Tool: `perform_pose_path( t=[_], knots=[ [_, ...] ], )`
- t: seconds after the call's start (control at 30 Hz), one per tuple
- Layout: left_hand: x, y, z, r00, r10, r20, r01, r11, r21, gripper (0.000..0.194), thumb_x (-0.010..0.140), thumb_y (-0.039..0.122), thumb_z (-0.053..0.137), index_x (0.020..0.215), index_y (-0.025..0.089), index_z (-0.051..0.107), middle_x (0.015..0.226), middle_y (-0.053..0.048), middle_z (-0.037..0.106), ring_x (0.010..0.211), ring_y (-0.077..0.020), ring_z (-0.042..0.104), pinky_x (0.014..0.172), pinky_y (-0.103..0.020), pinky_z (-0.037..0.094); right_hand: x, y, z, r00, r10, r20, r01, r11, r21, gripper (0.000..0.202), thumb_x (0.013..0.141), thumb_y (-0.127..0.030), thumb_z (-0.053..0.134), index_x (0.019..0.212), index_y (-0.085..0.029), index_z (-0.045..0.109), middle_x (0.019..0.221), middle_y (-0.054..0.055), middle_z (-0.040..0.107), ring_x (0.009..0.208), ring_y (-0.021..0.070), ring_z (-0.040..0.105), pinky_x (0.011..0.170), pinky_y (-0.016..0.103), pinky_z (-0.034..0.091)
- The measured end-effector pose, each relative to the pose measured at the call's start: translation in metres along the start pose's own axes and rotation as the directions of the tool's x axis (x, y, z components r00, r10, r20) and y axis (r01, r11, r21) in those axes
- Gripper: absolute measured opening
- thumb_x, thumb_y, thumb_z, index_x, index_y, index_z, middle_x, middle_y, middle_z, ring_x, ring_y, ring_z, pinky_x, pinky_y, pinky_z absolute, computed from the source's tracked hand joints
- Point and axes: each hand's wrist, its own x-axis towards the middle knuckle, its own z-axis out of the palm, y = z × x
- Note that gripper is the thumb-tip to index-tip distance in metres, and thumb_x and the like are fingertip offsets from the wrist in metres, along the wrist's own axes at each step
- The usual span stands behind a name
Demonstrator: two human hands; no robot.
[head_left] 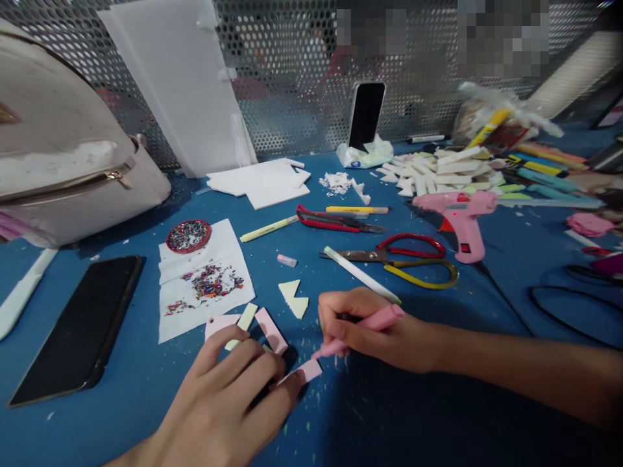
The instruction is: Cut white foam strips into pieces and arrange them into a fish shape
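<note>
Pink marker (372, 326) in the right hand (392, 348), tip down at a pink strip (311, 370).
Head view: right hand closed round the marker, mid-scene on the near part of the blue worktop (413, 421); barrel slants up to the right. Tip by the strip's far edge, contact unclear. Left hand (228, 395) palm down, near left, a finger over the strip; cannot tell if it is pinched. Second pink strip (271, 331) and pale green strip (248, 316) by its fingers. Farther: scissors (374, 257); right, pink glue gun (464, 217); left, beads (214, 282) on white paper (233, 253).
</note>
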Motion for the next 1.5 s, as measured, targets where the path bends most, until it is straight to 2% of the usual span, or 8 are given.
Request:
perform_pose_path(
  t=[0.1,0.47,1.03,1.33,1.5],
  knots=[
    [-0.0003,-0.0001,0.0,1.0,0.005,-0.002,-0.005,1.0,0.007,0.015,0.099,0.018,0.06,0.106,0.02,0.073,0.083,0.001,0.068,0.081,-0.014,0.054,0.097,-0.039,0.032,0.0,0.001,0.0001,1.0,-0.007,0.024,0.008,1.0,-0.017,0.045,0.1,-0.051,0.051,0.074,-0.015,0.054,0.066,0.001,0.056,0.062,0.0114,0.057,0.056,0.022,0.038],
    [-0.0005,-0.0002,0.0016,1.0,0.003,-0.006,-0.003,1.0,0.012,0.014,0.097,0.017,0.062,0.106,0.021,0.073,0.084,0.001,0.068,0.081,-0.0136,0.054,0.097,-0.039,0.032,0.0002,0.0014,0.0004,1.0,-0.026,-0.005,0.026,0.999,-0.039,0.045,0.102,-0.048,0.049,0.074,-0.014,0.054,0.07,0.001,0.057,0.065,0.0108,0.057,0.057,0.022,0.039],
    [-0.0053,-0.0015,0.0036,1.0,-0.007,0.021,0.007,1.0,-0.006,0.016,0.098,0.018,0.061,0.109,0.021,0.072,0.086,0.001,0.067,0.083,-0.0133,0.055,0.099,-0.039,0.031,0.0004,0.0028,0.0012,1.0,0.004,-0.016,-0.005,1.0,-0.004,0.044,0.102,-0.049,0.049,0.074,-0.015,0.054,0.069,0.001,0.058,0.063,0.0107,0.056,0.057,0.022,0.041],
    [-0.0008,0.0003,0.0011,1.0,-0.013,-0.005,0.014,1.0,0.008,0.016,0.099,0.018,0.059,0.106,0.022,0.073,0.083,0.002,0.068,0.081,-0.0131,0.054,0.098,-0.037,0.032,-0.0013,0.0011,0.0007,1.0,0.009,-0.02,-0.008,1.0,0.004,0.043,0.1,-0.05,0.052,0.074,-0.015,0.053,0.07,0.0,0.056,0.063,0.0111,0.058,0.056,0.021,0.04],
    [0.0009,0.0008,-0.0004,1.0,-0.008,-0.011,0.008,1.0,0.007,0.017,0.1,0.019,0.058,0.107,0.022,0.073,0.082,0.002,0.068,0.08,-0.0131,0.055,0.098,-0.037,0.032,-0.0013,0.0047,0.0011,1.0,-0.025,-0.018,0.026,0.999,0.044,0.046,0.101,-0.049,0.051,0.073,-0.014,0.056,0.067,0.0,0.054,0.06,0.0099,0.055,0.053,0.02,0.04]
  ],
)
